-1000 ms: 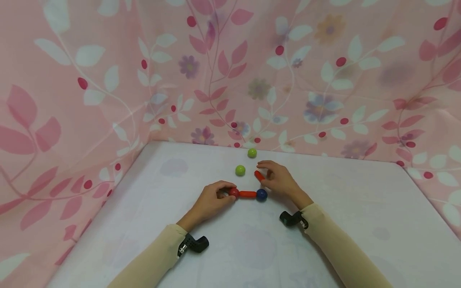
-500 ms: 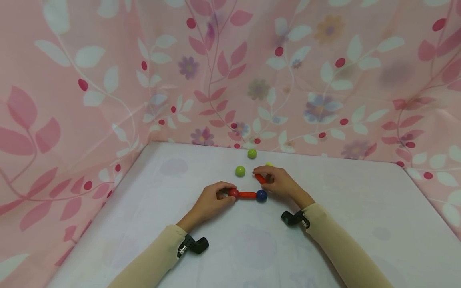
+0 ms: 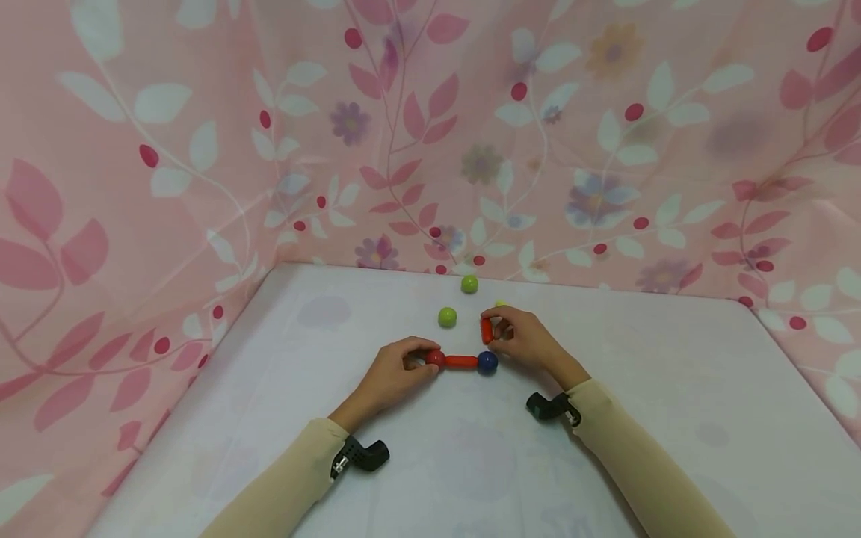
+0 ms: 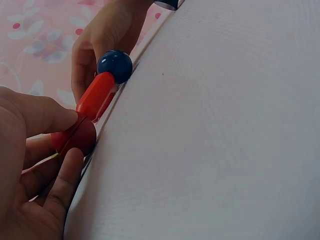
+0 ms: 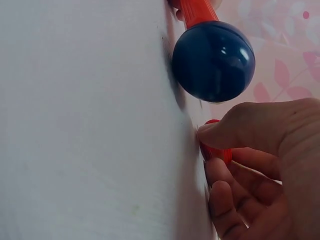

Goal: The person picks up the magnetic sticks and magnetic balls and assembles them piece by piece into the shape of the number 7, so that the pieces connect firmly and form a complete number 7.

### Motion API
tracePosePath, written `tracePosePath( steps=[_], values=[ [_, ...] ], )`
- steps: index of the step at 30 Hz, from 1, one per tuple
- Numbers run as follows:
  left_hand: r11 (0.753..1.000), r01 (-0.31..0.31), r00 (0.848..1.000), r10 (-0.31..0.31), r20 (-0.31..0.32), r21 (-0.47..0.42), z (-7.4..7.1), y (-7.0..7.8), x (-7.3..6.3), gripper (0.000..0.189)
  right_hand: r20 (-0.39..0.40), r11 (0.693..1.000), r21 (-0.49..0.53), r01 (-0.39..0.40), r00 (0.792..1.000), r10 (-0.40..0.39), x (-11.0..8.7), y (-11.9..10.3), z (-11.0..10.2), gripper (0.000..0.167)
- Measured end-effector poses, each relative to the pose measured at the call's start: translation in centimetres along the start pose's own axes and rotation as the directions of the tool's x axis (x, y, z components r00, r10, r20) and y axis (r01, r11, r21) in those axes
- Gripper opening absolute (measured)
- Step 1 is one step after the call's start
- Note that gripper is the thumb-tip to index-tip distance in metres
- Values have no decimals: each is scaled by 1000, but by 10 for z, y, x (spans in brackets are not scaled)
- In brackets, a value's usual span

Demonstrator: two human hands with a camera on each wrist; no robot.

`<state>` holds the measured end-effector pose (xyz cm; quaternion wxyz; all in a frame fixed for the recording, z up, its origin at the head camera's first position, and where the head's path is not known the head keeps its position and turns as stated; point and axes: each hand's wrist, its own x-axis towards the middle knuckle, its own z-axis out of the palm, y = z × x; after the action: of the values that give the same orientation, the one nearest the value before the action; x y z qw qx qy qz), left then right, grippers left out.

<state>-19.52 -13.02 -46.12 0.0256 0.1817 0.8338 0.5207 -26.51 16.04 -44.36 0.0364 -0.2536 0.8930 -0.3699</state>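
Observation:
My left hand (image 3: pixel 398 373) grips a red ball (image 4: pixel 79 137) between thumb and fingers. From that ball a red rod (image 3: pixel 461 362) runs right to a dark blue ball (image 3: pixel 487 363), the three joined in a straight line low on the table. Just behind the blue ball, my right hand (image 3: pixel 528 340) pinches a second, loose red rod (image 3: pixel 486 330), which points away from me in the head view. In the right wrist view the thumb and fingers cover most of this loose rod (image 5: pixel 220 154), and the blue ball (image 5: pixel 214 61) sits apart from it.
Two green balls, a nearer one (image 3: pixel 447 317) and a farther one (image 3: pixel 469 284), lie behind the joined pieces. A yellow-green piece (image 3: pixel 501 304) shows partly behind my right hand. The white-covered table (image 3: pixel 471 463) ends at a pink floral curtain (image 3: pixel 538 149).
My right hand has taken the loose red rod and turned it from a slant to nearly straight away from me. The left hand keeps its hold on the red ball.

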Motion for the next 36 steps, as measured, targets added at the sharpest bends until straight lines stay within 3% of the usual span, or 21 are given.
tracePosePath(
  steps=[14,24,36],
  values=[
    [1000,-23,1000,23,-2,-8,-1,-3,0,34,-68,999,33,-8,998,10,-2,4,3,51],
    [1000,-14,1000,14,11,-17,0,-2,0,34,-116,994,78,-74,990,83,-7,0,3,52],
    [1000,-14,1000,14,5,-16,1,-3,1,33,-169,982,163,-94,978,122,-10,2,1,53]
  ],
)
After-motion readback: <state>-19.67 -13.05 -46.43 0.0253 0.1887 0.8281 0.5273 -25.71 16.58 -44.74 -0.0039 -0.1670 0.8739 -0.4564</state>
